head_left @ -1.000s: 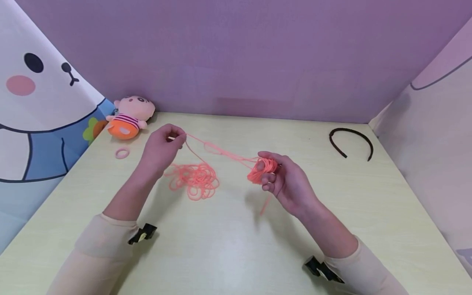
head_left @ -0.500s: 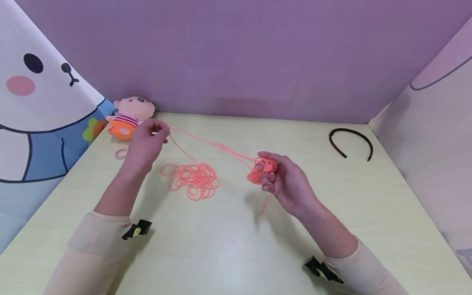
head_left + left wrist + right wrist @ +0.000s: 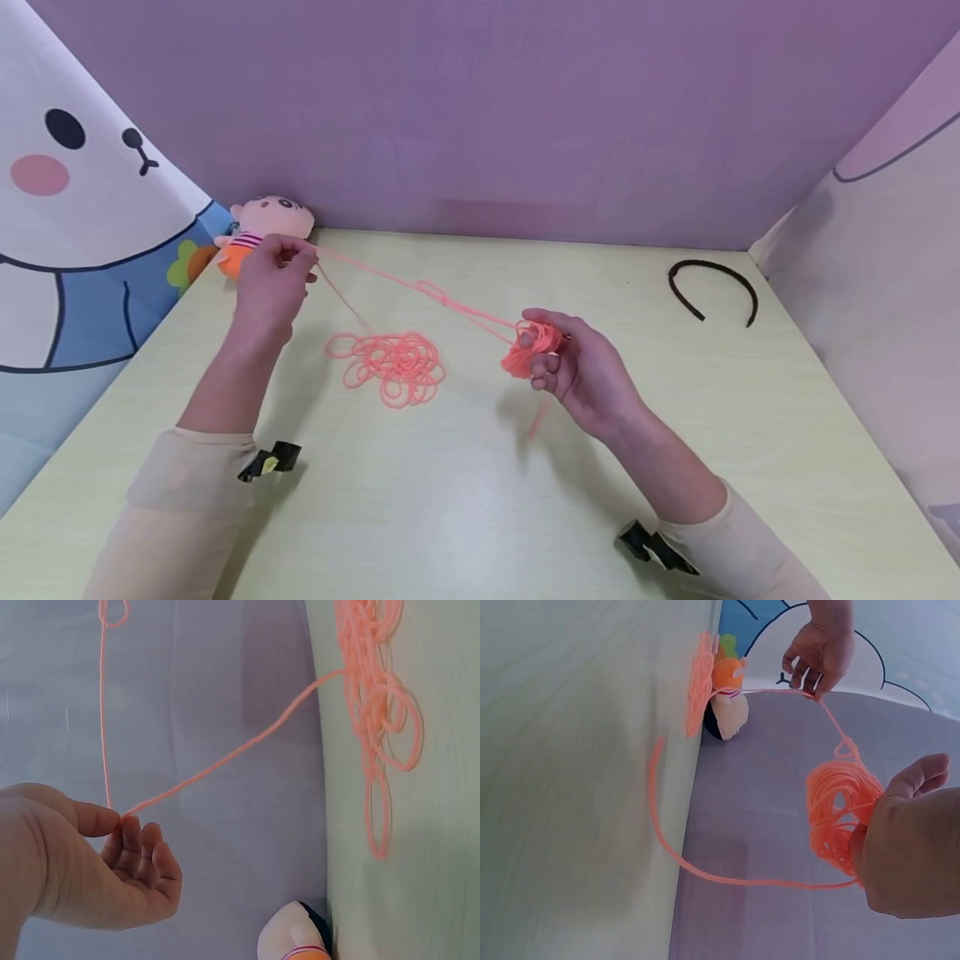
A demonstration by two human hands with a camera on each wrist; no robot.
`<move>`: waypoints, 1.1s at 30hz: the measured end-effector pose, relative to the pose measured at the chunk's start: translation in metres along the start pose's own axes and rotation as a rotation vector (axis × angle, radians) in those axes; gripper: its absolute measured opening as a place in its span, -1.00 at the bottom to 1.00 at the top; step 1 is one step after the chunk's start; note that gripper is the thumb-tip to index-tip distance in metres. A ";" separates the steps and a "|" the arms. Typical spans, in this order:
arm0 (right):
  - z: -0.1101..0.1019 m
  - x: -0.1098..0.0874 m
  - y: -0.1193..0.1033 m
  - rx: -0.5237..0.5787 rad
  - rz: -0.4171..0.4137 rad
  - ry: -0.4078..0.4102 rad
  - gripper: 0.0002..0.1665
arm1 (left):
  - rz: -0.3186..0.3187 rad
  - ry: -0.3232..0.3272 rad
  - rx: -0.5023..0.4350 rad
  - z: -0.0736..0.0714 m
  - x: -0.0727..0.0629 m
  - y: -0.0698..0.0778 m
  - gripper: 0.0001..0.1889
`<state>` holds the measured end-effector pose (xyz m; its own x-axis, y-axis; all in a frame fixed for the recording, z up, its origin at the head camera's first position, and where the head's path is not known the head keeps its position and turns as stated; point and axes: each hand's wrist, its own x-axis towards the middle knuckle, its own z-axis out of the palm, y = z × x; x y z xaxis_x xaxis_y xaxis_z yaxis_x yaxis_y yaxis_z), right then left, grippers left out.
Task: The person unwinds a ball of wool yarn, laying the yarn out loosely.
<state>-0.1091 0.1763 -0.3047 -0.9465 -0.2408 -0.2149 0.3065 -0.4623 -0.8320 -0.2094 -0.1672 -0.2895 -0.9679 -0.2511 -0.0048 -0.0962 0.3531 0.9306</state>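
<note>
Between thumb and fingertips, my left hand (image 3: 272,283) pinches a coral-pink cord; in the left wrist view that hand (image 3: 97,859) has the strand bent at its fingertips. From there one length runs down to a loose looped pile of cord (image 3: 397,367) on the table. Another length stretches right, with a small slack loop (image 3: 433,292) partway along, to a wound bundle of the same cord (image 3: 840,810). My right hand (image 3: 588,375) holds this bundle above the table, fingers curled round it. A loose tail (image 3: 656,802) hangs below the right hand.
A plush doll (image 3: 277,217) in an orange outfit sits at the table's back left corner, partly behind the left hand. At the back right lies a dark headband (image 3: 712,265). A purple backdrop (image 3: 525,125) rises behind the pale table (image 3: 465,517).
My left hand has moved left and slightly away, drawing the cord out longer and now covering part of the doll and the pink ring. The right hand stays nearly still with the bundle.
</note>
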 end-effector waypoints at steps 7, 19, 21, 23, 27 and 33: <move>0.000 0.001 0.000 -0.009 -0.026 0.025 -0.59 | -0.009 0.040 -0.030 -0.002 0.001 -0.001 -0.84; 0.000 0.000 0.000 0.007 -0.068 0.067 -0.62 | -0.032 0.085 -0.052 -0.005 0.003 0.000 -0.87; 0.000 0.000 -0.001 0.014 -0.079 0.084 -0.63 | -0.032 0.097 -0.050 -0.007 0.004 -0.001 -0.89; -0.001 0.000 -0.002 0.025 -0.096 0.102 -0.63 | -0.034 0.108 -0.054 -0.008 0.006 -0.002 -0.91; -0.002 0.000 -0.004 0.046 -0.130 0.126 -0.67 | -0.042 0.117 -0.073 -0.011 0.008 -0.003 -0.91; -0.002 -0.001 -0.006 0.065 -0.146 0.138 -0.70 | -0.070 0.150 -0.118 -0.019 0.013 -0.005 -0.94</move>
<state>-0.1101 0.1808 -0.3002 -0.9848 -0.0500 -0.1666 0.1671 -0.5385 -0.8259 -0.2170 -0.1890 -0.2872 -0.9136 -0.4058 -0.0249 -0.1260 0.2244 0.9663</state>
